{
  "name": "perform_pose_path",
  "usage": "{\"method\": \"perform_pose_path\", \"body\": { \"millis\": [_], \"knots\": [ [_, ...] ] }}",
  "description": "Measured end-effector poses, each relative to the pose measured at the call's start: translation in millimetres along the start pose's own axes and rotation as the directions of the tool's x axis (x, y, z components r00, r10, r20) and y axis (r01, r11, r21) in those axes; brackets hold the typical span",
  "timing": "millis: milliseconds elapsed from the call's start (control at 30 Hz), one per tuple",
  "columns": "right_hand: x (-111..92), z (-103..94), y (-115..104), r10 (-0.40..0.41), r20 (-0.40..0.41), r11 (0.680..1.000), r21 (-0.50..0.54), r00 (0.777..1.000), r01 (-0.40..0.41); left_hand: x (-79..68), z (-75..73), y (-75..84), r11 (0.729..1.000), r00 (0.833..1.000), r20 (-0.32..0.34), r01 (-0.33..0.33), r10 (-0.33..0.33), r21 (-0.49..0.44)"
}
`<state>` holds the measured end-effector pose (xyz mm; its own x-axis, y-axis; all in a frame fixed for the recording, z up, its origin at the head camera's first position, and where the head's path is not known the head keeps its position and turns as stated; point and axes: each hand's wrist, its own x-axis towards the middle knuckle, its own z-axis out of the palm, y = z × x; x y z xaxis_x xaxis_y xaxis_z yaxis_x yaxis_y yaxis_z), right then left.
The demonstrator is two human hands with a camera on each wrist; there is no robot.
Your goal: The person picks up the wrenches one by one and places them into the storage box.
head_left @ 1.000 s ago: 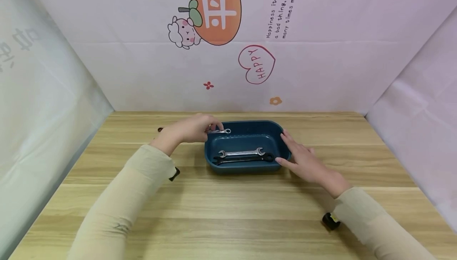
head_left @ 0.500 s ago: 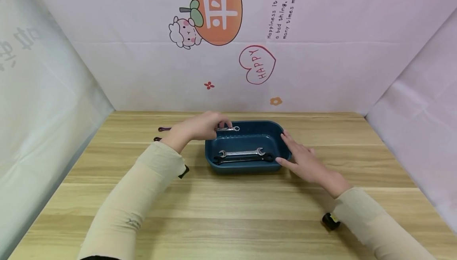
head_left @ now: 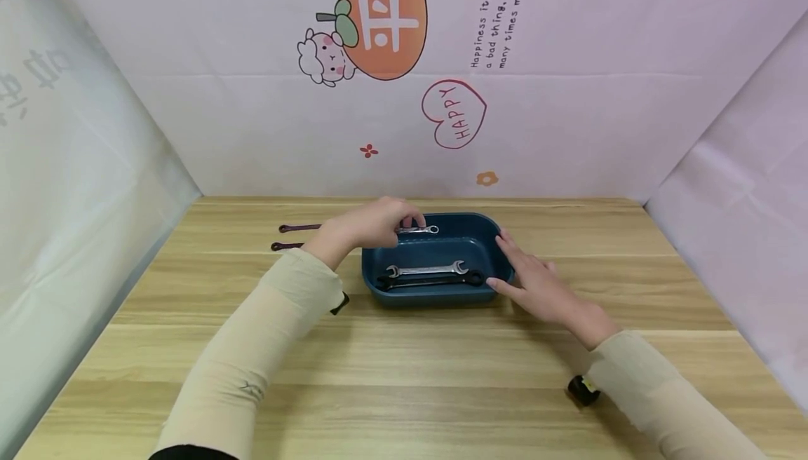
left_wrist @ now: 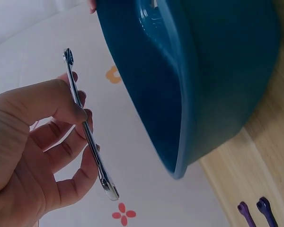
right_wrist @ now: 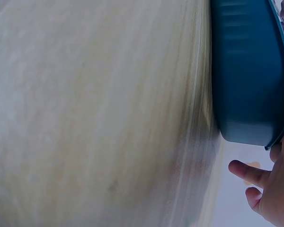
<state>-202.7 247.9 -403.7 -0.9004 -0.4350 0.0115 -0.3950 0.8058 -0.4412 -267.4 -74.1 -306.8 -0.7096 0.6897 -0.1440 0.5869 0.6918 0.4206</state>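
Observation:
My left hand [head_left: 372, 225] pinches a small silver wrench [left_wrist: 92, 146] between thumb and fingers, over the left back part of a dark blue plastic bin [head_left: 435, 299]. In the head view the wrench's ring end [head_left: 433, 229] sticks out to the right of my fingers. On the bin's floor lie a silver open-ended wrench [head_left: 429, 271] and, in front of it, a black wrench [head_left: 442, 280]. My right hand [head_left: 536, 288] rests on the bin's right end, its fingers fairly straight and its thumb over the front corner of the rim.
Two dark purple wrenches [head_left: 299, 227] lie on the wooden table [head_left: 404, 390], left of the bin and partly hidden by my left hand. White printed cloth [head_left: 271, 137] hangs behind and at both sides of the table.
My left hand has moved right over the bin, carrying the silver wrench. More of the purple wrenches shows behind it. My right hand and the bin have stayed put.

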Motion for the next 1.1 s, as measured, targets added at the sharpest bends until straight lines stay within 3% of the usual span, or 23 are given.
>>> {"method": "perform_pose_path", "body": {
  "millis": [233,1100],
  "knots": [
    [0,1.3,0,0.002,0.000,1.000,0.007,1.000,-0.002,7.0,4.9,3.8,1.000,1.000,0.023,0.005,-0.005,0.005],
    [0,1.6,3,0.000,-0.010,1.000,0.007,1.000,0.000,38.6,22.5,14.3,0.995,0.999,0.003,-0.043,0.043,0.087]
  ]
}}
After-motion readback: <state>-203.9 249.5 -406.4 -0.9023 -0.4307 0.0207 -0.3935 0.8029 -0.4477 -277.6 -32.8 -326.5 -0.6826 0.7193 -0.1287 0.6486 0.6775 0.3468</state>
